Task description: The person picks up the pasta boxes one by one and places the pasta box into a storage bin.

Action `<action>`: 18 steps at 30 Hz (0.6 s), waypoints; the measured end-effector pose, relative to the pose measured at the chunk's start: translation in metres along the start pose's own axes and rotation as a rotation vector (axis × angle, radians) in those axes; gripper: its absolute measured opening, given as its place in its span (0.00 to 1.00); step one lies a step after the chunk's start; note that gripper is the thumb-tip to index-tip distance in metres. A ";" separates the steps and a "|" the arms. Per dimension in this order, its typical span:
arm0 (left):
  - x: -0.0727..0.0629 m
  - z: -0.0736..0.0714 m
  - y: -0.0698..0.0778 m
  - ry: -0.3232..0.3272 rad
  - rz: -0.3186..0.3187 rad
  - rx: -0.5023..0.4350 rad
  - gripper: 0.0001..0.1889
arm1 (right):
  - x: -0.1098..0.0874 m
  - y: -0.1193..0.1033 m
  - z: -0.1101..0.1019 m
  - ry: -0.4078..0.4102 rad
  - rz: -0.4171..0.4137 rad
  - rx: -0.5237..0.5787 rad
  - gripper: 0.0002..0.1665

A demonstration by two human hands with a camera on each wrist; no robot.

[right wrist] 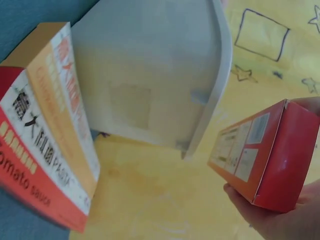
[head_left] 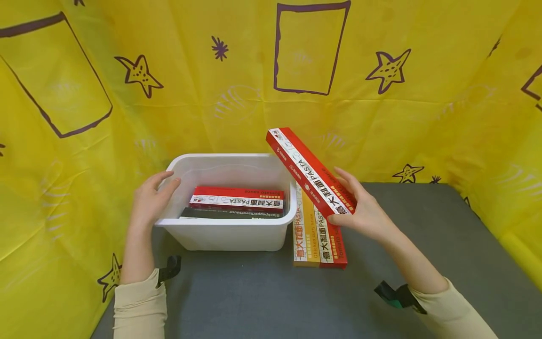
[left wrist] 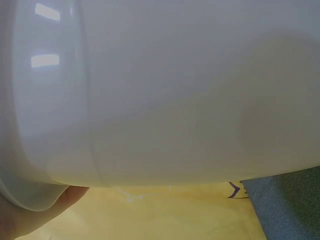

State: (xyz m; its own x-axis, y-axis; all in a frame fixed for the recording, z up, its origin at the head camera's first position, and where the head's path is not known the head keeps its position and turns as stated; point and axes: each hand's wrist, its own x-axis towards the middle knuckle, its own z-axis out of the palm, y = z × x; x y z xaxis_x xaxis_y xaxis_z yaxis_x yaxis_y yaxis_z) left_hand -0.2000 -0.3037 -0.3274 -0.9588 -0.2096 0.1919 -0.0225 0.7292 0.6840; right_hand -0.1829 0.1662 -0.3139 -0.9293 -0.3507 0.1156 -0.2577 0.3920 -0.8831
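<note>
My right hand point(head_left: 366, 212) grips the near end of a red tomato sauce pasta box point(head_left: 311, 172), thumb on one side and fingers on the other. The box is tilted, its far end raised above the right rim of a white plastic bin point(head_left: 228, 235). In the right wrist view the held box point(right wrist: 280, 155) shows its red end and a barcode side. My left hand point(head_left: 152, 200) rests at the bin's left rim, fingers bent over the edge. Inside the bin lie a red tomato sauce box point(head_left: 237, 197) and a dark black pepper box point(head_left: 233, 213).
Right of the bin, a yellow chicken curry box point(head_left: 312, 235) and another red tomato sauce box point(head_left: 338, 249) lie side by side on the grey table point(head_left: 245, 292). A yellow patterned curtain point(head_left: 237, 122) encloses the back and sides.
</note>
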 end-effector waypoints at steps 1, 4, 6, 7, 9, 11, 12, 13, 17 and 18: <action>0.000 0.000 0.000 0.001 0.001 0.000 0.32 | 0.001 -0.001 0.001 -0.008 -0.009 0.001 0.58; 0.000 0.000 0.000 0.003 0.002 0.000 0.32 | 0.005 -0.006 0.005 -0.037 -0.026 0.010 0.58; -0.001 0.000 0.000 0.005 0.005 -0.001 0.32 | 0.009 -0.009 0.008 -0.057 -0.036 0.004 0.58; -0.001 0.000 0.000 0.008 0.009 0.000 0.32 | 0.011 -0.011 0.009 -0.068 -0.042 0.001 0.58; -0.002 0.000 0.000 0.015 0.016 0.002 0.31 | 0.014 -0.014 0.012 -0.086 -0.049 -0.007 0.58; -0.002 0.000 0.001 0.022 0.021 0.001 0.31 | 0.017 -0.018 0.015 -0.109 -0.056 -0.010 0.57; -0.002 0.000 0.001 0.025 0.024 -0.001 0.31 | 0.019 -0.020 0.016 -0.121 -0.061 -0.009 0.57; -0.002 0.000 0.001 0.028 0.028 -0.001 0.30 | 0.021 -0.021 0.018 -0.135 -0.068 -0.009 0.57; -0.002 0.000 0.000 0.030 0.034 -0.006 0.30 | 0.028 -0.026 0.021 -0.192 -0.090 -0.002 0.56; -0.002 0.000 0.000 0.029 0.034 -0.007 0.30 | 0.031 -0.027 0.022 -0.210 -0.098 0.000 0.55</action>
State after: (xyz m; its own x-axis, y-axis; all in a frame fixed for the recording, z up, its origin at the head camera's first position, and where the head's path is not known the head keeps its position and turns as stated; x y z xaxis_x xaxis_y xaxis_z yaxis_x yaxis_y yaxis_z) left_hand -0.1983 -0.3029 -0.3278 -0.9502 -0.2039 0.2355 0.0118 0.7318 0.6815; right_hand -0.1986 0.1266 -0.2969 -0.8247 -0.5560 0.1034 -0.3437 0.3476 -0.8724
